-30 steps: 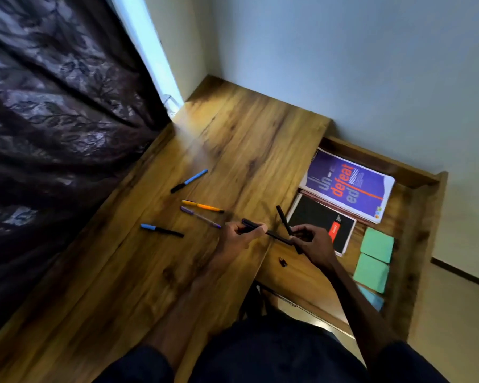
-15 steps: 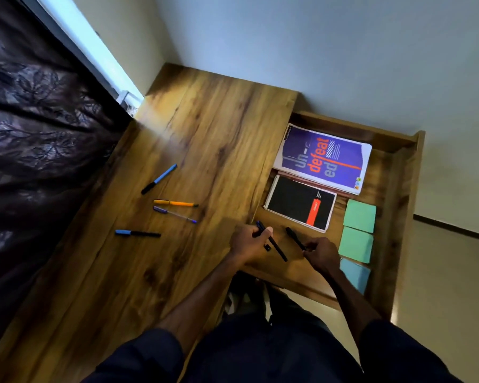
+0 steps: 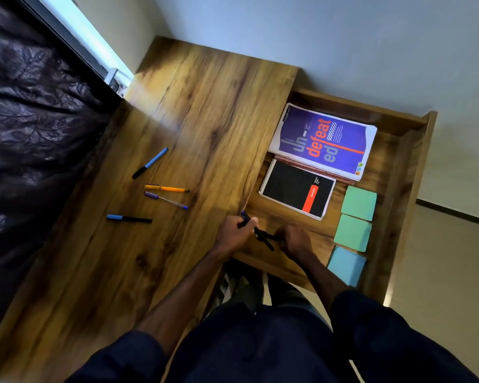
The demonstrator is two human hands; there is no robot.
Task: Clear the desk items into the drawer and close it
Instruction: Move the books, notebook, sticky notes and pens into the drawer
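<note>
Both hands are low over the drawer's [image 3: 415,167] near-left corner. Left hand [image 3: 234,233] is closed round a dark pen w/ a blue end [image 3: 249,221], tip aimed into the drawer. Right hand [image 3: 296,240] is curled over another black pen [image 3: 268,236] beside it; can't tell if it's gripped or just let go, fingers hide that.

Pens look light, stiff, smooth-barrelled, so prob. best pinched mid-barrel & laid flat, else they may roll.

Past the hands, inside the drawer: blue sticky pad [image 3: 346,265], two green pads [image 3: 354,218], a black spiral notebook [image 3: 296,189] w/ a red stripe (its small print is unreadable), then a purple book [image 3: 322,140] reading "undefeated".

Left of the drawer, on the desk [image 3: 205,106], four pens are left: blue-capped black marker [image 3: 129,218], purple pen [image 3: 166,200], orange pen [image 3: 166,188], blue-black marker [image 3: 150,163] farthest.
</note>
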